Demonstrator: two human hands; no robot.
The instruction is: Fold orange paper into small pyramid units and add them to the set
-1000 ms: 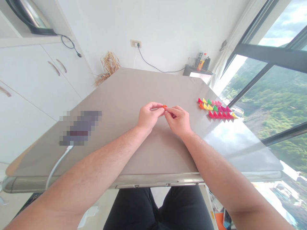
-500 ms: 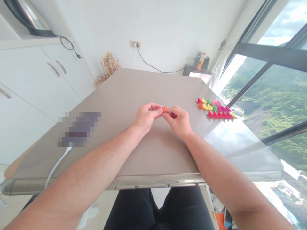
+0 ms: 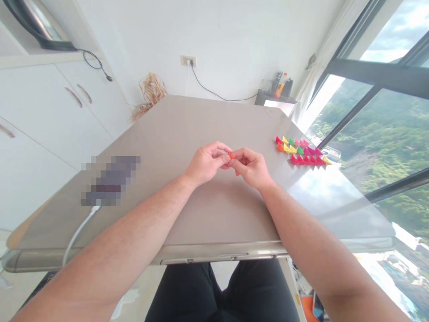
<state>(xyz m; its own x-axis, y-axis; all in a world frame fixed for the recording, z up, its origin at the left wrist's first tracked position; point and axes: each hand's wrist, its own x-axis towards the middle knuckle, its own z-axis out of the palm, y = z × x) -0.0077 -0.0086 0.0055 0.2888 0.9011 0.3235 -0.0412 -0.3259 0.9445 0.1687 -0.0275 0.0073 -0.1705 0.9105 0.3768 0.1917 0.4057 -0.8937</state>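
A small piece of folded orange paper (image 3: 231,155) is pinched between my two hands above the middle of the table. My left hand (image 3: 208,163) grips it from the left with thumb and fingers. From the right, my right hand (image 3: 250,167) pinches its other side. Fingertips cover most of the paper, so its full shape is hidden. Off to the right, small folded paper boats (image 3: 306,159) in red, yellow, green, pink and orange stand in three rows on the table.
On the left of the grey table (image 3: 208,120) lies a blurred-out dark flat object (image 3: 112,181) with a white cable (image 3: 78,230) plugged into it. Windows (image 3: 395,120) run along the right side. Behind the table, a small cabinet (image 3: 275,103) carries bottles.
Both hands have shifted their fingers slightly around the orange paper, and it looks a little tilted now. The paper boats have not moved.
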